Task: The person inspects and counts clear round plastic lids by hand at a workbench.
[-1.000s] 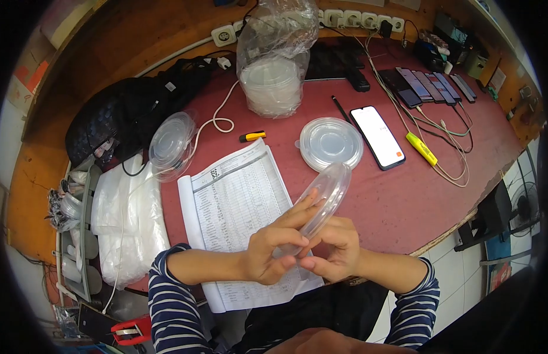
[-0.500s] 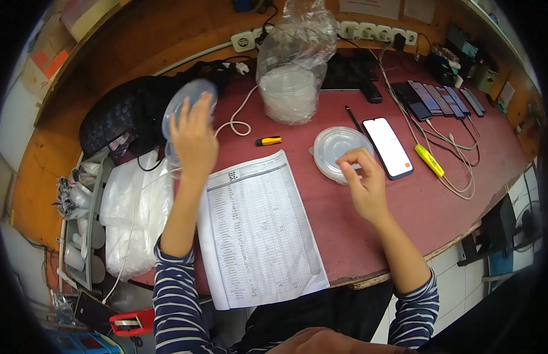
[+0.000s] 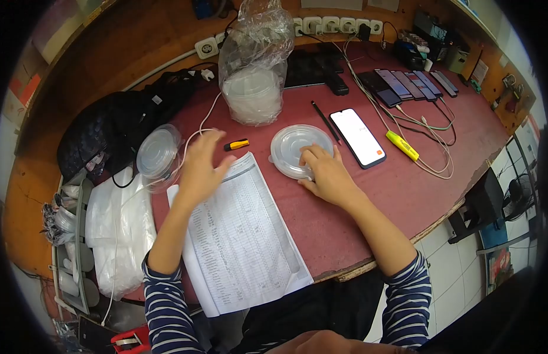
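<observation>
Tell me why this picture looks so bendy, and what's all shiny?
In the head view, a very wide lens probably makes the table look curved, with black corners; there too, the clear bag and lids have shiny glints, and the white phone screen glows brightly.

You have a stretch of bare red tabletop (image 3: 430, 197) on the right, between the right forearm (image 3: 383, 242) and the looped cables (image 3: 446, 176). Straight left from there, the round container (image 3: 286, 150) blocks you, with the pencil (image 3: 325, 121) and lit phone (image 3: 358, 137) beyond its right side. The tall plastic bag (image 3: 253, 94) obstructs your far side.
</observation>
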The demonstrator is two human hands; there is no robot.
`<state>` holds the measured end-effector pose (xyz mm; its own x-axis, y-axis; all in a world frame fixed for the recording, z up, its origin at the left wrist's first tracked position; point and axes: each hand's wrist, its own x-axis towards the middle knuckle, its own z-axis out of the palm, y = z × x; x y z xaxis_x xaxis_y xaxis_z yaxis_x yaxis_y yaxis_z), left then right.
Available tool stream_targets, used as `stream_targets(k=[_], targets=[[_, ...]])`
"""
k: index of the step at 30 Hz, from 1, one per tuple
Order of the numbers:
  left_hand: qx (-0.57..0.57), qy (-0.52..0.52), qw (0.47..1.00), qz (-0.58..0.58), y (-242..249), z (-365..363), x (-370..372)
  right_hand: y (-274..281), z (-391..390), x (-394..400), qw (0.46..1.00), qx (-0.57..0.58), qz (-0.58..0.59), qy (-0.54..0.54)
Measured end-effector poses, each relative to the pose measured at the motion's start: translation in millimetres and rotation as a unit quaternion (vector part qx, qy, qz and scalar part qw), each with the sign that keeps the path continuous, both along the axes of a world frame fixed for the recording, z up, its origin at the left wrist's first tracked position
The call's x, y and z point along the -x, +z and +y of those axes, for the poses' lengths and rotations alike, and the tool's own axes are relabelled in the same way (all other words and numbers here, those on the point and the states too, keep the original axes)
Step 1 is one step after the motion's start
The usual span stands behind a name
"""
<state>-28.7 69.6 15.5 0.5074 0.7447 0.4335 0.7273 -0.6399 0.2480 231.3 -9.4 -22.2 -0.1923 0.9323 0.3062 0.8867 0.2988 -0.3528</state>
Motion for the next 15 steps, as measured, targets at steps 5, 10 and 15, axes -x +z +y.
stream_targets(k=[5,10,15], targets=[[0.282,-0.110,0.936,-0.178,-22,-33,-36,15,-13,13,0.975,-0.044,0.208,0.065],[0.360,-0.181,0.850,-0.340,-8,-52,-43,16,-28,37,0.934,-0.067,0.294,0.193],[0.288,-0.213,0.894,-0.268,-8,-61,-42,22,-33,39,0.912,-0.053,0.366,0.177]])
